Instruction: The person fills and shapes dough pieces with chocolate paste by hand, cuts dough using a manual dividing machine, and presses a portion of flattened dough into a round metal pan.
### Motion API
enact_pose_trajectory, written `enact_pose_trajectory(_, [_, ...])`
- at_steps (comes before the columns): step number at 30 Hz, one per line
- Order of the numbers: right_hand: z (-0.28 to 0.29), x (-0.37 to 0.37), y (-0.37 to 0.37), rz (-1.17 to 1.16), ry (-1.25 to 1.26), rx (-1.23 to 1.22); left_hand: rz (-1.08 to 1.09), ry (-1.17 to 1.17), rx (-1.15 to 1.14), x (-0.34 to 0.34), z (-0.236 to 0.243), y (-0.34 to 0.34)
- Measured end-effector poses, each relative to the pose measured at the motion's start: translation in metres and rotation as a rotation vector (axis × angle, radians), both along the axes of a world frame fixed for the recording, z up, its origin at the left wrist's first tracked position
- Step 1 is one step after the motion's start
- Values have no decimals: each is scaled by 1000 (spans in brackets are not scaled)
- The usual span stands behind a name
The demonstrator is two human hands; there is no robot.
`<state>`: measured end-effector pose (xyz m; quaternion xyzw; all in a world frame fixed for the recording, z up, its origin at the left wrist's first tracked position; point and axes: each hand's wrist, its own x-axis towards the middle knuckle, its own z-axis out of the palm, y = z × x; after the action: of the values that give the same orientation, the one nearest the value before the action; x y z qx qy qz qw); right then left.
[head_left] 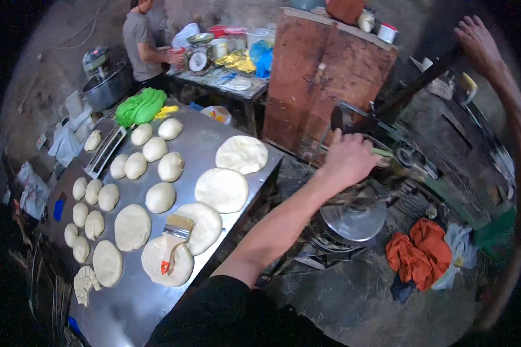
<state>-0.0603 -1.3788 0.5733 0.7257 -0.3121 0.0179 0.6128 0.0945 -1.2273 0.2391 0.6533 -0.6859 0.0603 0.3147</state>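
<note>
My left hand (pixel 353 155) reaches over the machine in the middle. Its fingers curl over a part beside the lever, and what they grip is hidden beneath them. At the upper right, my right hand (pixel 476 39) is at the raised end of a long dark lever (pixel 417 87), fingers bent over it. The lever slopes down to a metal frame near my left hand. Below my left hand is a round shiny metal plate (pixel 356 220). Left of my arm, flattened dough rounds (pixel 221 191) lie on a metal table (pixel 118 312), with a wide brush (pixel 178 227) across two of them.
Several dough balls (pixel 160 198) and a green cloth (pixel 140 107) are on the table. Orange cloth (pixel 419 254) lies on the floor at right. A wooden cabinet (pixel 324 87) stands behind. Another person (pixel 145 46) is at a far worktable (pixel 220 85) with a scale (pixel 198 61).
</note>
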Motion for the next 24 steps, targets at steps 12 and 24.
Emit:
enact_pose_trajectory(12, [-353, -328, 354, -496, -1041, 1598, -1294, -277, 54, -324, -85, 103])
enact_pose_trajectory(24, [-412, -363, 388, -254, -1170, 1620, -1424, -546, 333, -316, -49, 98])
